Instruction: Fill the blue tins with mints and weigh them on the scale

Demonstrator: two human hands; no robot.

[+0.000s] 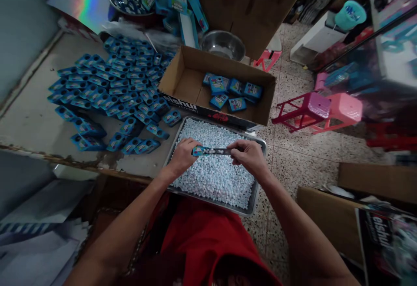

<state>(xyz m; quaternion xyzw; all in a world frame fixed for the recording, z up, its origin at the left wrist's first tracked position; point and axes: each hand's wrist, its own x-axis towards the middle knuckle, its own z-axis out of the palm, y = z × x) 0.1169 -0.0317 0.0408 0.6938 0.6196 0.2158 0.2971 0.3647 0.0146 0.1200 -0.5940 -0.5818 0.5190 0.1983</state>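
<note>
My left hand [184, 156] is closed around a small blue printed box [198, 151]. In my right hand [249, 153] I grip the end of a narrow dark scoop [221, 151] with several white pellets on it. The scoop's far end meets the blue box; how deep it reaches inside I cannot make out. Both hands are above a metal tray [252, 205] heaped with small pale blue-white pellets [215, 177].
Behind the tray stands an open cardboard box [185, 88] with several blue boxes in it. Rows of blue boxes [114, 90] cover the table to the left. Steel bowls [223, 45] are farther back. Plastic stools [316, 106] stand on the floor at right.
</note>
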